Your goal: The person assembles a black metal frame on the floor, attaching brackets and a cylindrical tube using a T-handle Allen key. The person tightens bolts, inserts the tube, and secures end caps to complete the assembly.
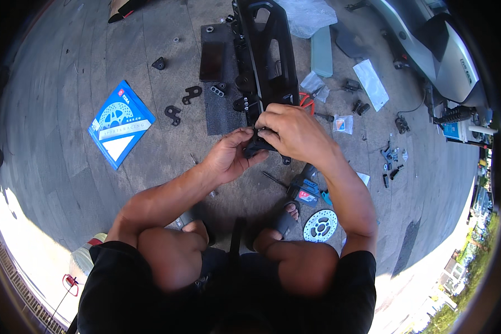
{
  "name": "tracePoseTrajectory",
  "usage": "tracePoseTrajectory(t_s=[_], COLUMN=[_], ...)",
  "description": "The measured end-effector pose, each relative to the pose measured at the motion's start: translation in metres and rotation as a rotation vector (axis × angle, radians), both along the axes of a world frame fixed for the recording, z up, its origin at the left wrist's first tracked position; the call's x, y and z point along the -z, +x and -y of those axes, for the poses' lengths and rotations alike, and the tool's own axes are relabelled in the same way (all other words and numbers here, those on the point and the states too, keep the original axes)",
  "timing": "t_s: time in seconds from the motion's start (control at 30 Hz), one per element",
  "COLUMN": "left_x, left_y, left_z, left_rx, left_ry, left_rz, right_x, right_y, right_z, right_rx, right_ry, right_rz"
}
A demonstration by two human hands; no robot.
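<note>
A long black metal swingarm (270, 50) lies on the paved ground, running away from me. Both hands meet at its near end. My left hand (231, 156) pinches a small part against that end from the left. My right hand (292, 131) lies over the top of the same end with fingers curled on it. What sits between the fingertips is hidden. I am squatting, with my knees and sandalled feet below the hands.
A blue flat box (119, 123) lies to the left. Small black brackets (173, 114) and a dark mat (222, 114) sit near the swingarm. A brake disc (320, 225), a cordless driver (305, 189), plastic bags (370, 83) and a scooter (428, 44) are to the right.
</note>
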State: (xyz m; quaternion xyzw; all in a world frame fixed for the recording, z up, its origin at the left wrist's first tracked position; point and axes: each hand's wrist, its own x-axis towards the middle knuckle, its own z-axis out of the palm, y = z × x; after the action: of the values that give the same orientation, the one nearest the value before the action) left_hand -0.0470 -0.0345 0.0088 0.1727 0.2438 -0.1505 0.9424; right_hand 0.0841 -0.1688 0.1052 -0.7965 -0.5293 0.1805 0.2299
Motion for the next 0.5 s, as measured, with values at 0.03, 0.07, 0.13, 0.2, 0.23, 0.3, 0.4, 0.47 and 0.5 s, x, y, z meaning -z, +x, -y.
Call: tracePoseTrajectory(t_s=[0.03,0.07,0.13,0.2,0.23,0.3,0.4,0.47,0.5], left_x=[-0.0001,-0.0001,-0.0001,-0.0004,-0.0006,-0.0015,-0.0023,-0.0031,-0.0034], left_y=[0.0,0.0008,0.0003,0.0,0.0004,-0.0004,0.0014,0.0015,0.0022], left_z=[-0.0003,-0.0002,0.0003,-0.0001,-0.0006,0.0001,-0.0007,-0.0015,-0.0016], left_rx=[0.003,-0.004,-0.019,-0.006,0.006,-0.011,0.005,0.01,-0.015], left_ry=[0.008,0.007,-0.007,-0.008,-0.011,0.0,-0.011,0.012,0.016], left_rz=[0.009,0.005,-0.015,-0.009,-0.011,-0.023,0.014,-0.013,-0.028], right_x=[0.0006,0.0009,0.0012,0.0007,0.0001,0.0001,0.0016,0.0042,0.0051], right_y=[0.0001,0.0006,-0.0002,-0.0011,-0.0015,-0.0036,-0.0024,-0.005,-0.0062], right_z=[0.0001,0.0002,0.0007,0.001,0.0015,0.0023,0.0038,0.0037,0.0031], right_rx=[0.005,0.015,0.043,0.024,0.04,0.055,0.057,0.075,0.078], right_ry=[0.034,0.036,0.098,0.034,-0.024,-0.014,0.052,0.029,0.031], right_rz=[0.021,0.041,-0.051,-0.038,-0.025,-0.002,-0.038,0.04,0.098])
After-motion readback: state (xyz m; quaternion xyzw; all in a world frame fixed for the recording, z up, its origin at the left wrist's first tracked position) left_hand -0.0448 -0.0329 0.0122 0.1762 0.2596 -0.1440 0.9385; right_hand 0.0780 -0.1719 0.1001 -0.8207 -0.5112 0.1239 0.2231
